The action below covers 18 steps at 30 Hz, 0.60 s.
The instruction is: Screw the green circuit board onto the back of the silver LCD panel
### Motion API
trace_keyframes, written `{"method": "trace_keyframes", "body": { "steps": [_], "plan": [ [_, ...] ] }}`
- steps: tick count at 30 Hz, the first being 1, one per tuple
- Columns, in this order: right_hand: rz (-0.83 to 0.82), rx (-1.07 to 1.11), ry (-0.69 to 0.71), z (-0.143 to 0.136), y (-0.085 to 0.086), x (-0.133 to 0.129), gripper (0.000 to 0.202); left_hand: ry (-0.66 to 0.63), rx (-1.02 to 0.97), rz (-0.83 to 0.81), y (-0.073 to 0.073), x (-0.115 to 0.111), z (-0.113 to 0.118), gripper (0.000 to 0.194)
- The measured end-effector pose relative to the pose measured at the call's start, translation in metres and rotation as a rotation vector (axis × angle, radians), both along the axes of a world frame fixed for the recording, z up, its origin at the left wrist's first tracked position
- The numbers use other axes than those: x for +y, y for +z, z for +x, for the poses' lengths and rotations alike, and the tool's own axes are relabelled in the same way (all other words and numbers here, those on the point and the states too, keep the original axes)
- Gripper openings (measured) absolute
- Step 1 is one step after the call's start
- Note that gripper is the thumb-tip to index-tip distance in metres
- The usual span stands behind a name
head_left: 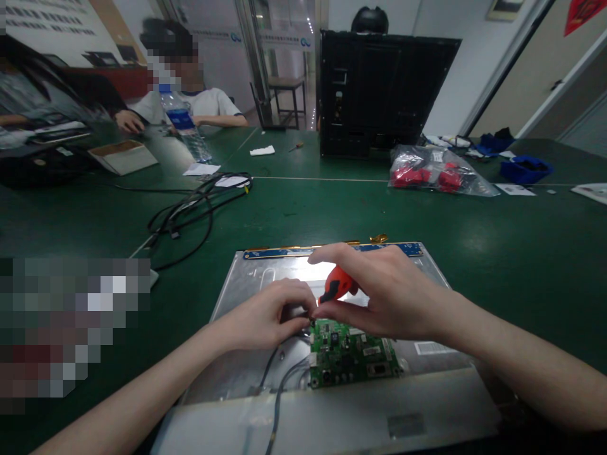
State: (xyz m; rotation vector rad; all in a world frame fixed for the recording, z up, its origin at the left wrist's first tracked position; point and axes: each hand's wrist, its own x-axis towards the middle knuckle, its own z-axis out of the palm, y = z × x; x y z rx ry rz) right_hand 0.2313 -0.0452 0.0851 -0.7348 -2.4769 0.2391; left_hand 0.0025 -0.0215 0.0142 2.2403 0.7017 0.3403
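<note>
A metal-backed display panel (256,278) lies in front of me, with a green circuit board (351,354) on it. My right hand (379,287) is closed around a screwdriver with a red and black handle (338,282), tilted over the board's upper left corner. Close beside it, my left hand (284,309) has its thumb and fingers drawn together at that same corner; what they pinch, if anything, is hidden. Grey cables (279,395) run from the board's left side toward the panel's near edge. A narrow blue circuit strip (403,249) spans the panel's far edge.
Black cables (190,202) lie coiled at the left, near a water bottle (183,123). Across the table sits a person (213,104). A large black screen (379,95) stands at the back, beside a plastic bag with red items (439,172). A small screwdriver (296,146) lies farther off.
</note>
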Motion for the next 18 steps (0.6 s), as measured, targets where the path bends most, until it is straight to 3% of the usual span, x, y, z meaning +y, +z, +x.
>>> {"method": "trace_keyframes", "body": {
  "steps": [18],
  "plan": [
    [-0.022, 0.032, 0.059, 0.0002, -0.0001, -0.0026, 0.042, 0.004, 0.002, -0.024, -0.0023, 0.0003, -0.0008, 0.011]
  ]
}}
